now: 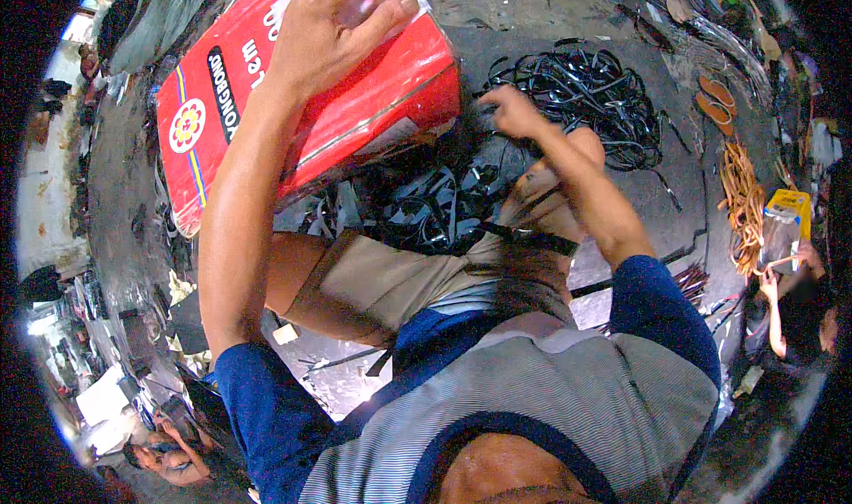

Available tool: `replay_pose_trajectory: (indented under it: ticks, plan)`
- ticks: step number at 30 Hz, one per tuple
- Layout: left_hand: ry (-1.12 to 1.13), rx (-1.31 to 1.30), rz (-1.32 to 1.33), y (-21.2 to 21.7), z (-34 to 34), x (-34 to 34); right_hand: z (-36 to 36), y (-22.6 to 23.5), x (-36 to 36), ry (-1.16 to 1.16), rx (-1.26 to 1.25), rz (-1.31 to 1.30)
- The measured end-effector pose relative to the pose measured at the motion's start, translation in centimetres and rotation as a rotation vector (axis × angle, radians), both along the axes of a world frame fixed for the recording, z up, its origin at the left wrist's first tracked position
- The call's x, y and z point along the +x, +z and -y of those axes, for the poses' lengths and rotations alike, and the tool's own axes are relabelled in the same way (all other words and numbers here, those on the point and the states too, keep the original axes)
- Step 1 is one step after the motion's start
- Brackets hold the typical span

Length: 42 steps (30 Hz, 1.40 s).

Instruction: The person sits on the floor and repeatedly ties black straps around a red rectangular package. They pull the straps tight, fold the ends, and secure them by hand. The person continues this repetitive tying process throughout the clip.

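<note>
A large red tin (pixel 373 105) with a worn, dented side is tilted in front of me at the upper left. My left hand (pixel 342 25) lies on its upper part, thumb and fingers spread, near a white patch; some fingertips run out of the picture. My right hand (pixel 515 112) is just right of the tin, fingers mostly curled and the index finger pointing left. Whatever it may pinch is too dark to make out. Close beyond it lies a tangled heap of shiny black strips (pixel 603 105). More black strips (pixel 435 207) lie between the tin and my legs.
Brown sandals (pixel 715 105) and a bundle of tan strips (pixel 741 198) lie on the floor at the right, beside a yellow box (pixel 788 209). Another person (pixel 790 304) sits at the right edge, and a further person (pixel 169 455) at the lower left. Scraps litter the left side.
</note>
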<state>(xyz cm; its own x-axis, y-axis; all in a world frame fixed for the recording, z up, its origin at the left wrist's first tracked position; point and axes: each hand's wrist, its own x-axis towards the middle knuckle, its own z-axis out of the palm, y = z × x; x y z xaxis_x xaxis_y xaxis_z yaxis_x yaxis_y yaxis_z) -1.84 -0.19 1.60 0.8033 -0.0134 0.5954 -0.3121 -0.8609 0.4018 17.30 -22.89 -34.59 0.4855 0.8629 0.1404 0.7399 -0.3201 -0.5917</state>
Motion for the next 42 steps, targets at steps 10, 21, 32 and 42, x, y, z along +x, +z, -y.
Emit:
replay_pose_trajectory:
  ticks: [10,21,32,42]
  plan:
    - [0.128,0.083,0.101,-1.1,5.6,-7.0,-0.2,-11.5,-5.6,-0.102,-0.139,-0.093]
    - [0.002,-0.246,-0.109,-9.5,14.1,-12.4,-4.7,-3.2,-12.7,-0.335,-0.096,-0.346]
    - [0.211,-0.578,-0.215,-11.5,14.7,-10.7,4.3,23.7,-11.2,0.34,0.257,0.52]
    - [-0.102,-1.012,-0.649,-1.6,10.1,-13.4,5.4,41.6,-13.2,0.601,-0.023,-0.165]
